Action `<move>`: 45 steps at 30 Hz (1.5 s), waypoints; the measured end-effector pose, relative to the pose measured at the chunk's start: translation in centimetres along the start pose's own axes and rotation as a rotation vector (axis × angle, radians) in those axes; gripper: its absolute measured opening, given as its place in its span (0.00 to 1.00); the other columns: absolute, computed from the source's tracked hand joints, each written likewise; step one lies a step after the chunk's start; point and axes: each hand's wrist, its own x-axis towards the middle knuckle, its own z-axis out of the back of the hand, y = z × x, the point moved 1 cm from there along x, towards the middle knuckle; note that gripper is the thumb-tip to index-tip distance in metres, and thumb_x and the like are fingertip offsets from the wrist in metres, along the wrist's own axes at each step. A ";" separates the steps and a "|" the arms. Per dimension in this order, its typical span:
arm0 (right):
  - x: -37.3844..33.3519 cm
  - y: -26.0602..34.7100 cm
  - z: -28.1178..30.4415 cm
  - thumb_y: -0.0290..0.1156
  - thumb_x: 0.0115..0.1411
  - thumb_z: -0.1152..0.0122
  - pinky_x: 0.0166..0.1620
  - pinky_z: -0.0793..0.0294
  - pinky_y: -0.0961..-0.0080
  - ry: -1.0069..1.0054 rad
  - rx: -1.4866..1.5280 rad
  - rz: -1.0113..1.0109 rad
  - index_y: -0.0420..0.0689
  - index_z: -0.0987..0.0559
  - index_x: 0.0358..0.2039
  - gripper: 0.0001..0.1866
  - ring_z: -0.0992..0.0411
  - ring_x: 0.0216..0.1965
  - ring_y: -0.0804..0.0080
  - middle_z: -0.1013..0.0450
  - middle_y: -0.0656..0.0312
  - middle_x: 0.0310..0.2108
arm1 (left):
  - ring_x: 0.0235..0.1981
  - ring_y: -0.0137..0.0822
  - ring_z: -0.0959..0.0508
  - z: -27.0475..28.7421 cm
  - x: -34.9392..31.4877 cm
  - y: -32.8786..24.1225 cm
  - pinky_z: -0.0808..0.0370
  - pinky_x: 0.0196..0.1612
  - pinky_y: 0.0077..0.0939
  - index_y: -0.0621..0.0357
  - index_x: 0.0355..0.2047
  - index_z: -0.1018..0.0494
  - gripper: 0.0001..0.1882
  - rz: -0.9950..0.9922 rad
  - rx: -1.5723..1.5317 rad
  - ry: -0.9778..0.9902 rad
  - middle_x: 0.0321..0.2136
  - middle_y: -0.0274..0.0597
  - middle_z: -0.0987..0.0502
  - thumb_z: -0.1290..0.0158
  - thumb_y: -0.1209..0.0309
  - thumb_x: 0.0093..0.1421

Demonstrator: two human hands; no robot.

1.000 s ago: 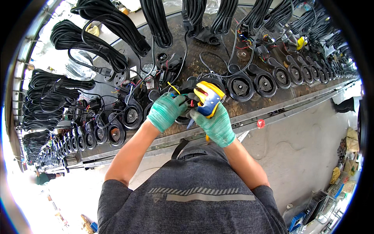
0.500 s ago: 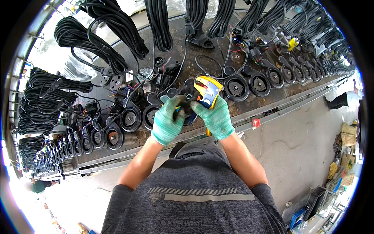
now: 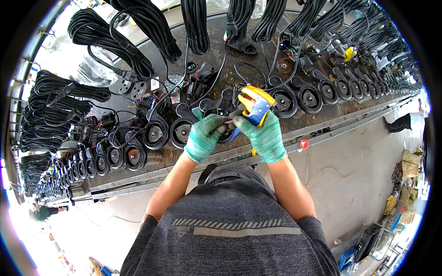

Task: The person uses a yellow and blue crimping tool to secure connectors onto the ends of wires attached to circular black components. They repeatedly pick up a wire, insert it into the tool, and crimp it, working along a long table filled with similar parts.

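Note:
My right hand (image 3: 263,138), in a green knit glove, is closed around a yellow and blue wire stripper (image 3: 258,106) whose jaws point up and to the left. My left hand (image 3: 203,137), gloved alike, is closed, its fingertips pinched on a thin reddish wire (image 3: 229,122). The fingertips of both hands nearly meet there, over the bench's near edge. Just beyond them a round black housing is partly hidden by the gloves. Left of my left hand lies a black cable-reel wheel (image 3: 181,132); right of the stripper sits another black wheel (image 3: 282,102).
Rows of black wheels run along the bench (image 3: 239,69) to both sides. Bundled black power cords (image 3: 195,27) hang over its far side. Loose wires and small black parts (image 3: 198,80) lie behind my hands. A red knob (image 3: 304,144) sticks out at the front rail.
The wire stripper and my right hand have shifted slightly right. My left fingers have turned inward toward the right fingertips, and the reddish wire now shows between them.

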 end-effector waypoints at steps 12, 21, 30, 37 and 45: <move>-4.1 2.5 2.4 0.33 0.68 0.37 0.56 0.27 0.76 0.082 0.227 -0.442 0.39 0.28 0.61 0.24 0.26 0.50 0.76 0.24 0.63 0.49 | 0.34 0.44 0.19 -0.9 -0.1 0.8 0.22 0.40 0.33 0.62 0.50 0.24 0.14 -0.012 -0.025 -0.104 0.35 0.46 0.19 0.46 0.65 0.71; -5.3 2.7 2.8 0.36 0.69 0.38 0.51 0.23 0.76 0.144 0.263 -0.526 0.40 0.28 0.62 0.24 0.24 0.46 0.76 0.23 0.64 0.46 | 0.34 0.54 0.19 -0.8 0.8 0.8 0.22 0.35 0.41 0.60 0.47 0.21 0.13 -0.236 0.269 -0.097 0.34 0.50 0.20 0.41 0.72 0.62; -5.7 2.1 2.8 0.37 0.69 0.38 0.46 0.20 0.73 0.116 0.142 -0.456 0.40 0.29 0.62 0.25 0.22 0.40 0.73 0.23 0.61 0.41 | 0.28 0.47 0.21 -0.6 0.9 -0.5 0.25 0.29 0.40 0.54 0.45 0.21 0.17 -0.316 0.473 -0.069 0.26 0.42 0.25 0.39 0.74 0.54; -5.8 2.9 2.2 0.41 0.69 0.38 0.36 0.21 0.78 0.147 0.101 -0.455 0.42 0.30 0.59 0.24 0.25 0.31 0.79 0.25 0.66 0.34 | 0.27 0.46 0.21 -0.7 0.8 -0.7 0.24 0.29 0.40 0.52 0.44 0.20 0.16 -0.298 0.545 -0.048 0.27 0.41 0.24 0.39 0.73 0.54; -5.0 0.6 3.3 0.38 0.70 0.39 0.40 0.23 0.78 0.052 0.088 -0.374 0.42 0.31 0.62 0.25 0.24 0.36 0.77 0.24 0.64 0.38 | 0.28 0.48 0.20 -0.8 1.3 -0.7 0.24 0.29 0.40 0.53 0.45 0.20 0.13 -0.266 0.529 -0.028 0.27 0.43 0.22 0.40 0.71 0.59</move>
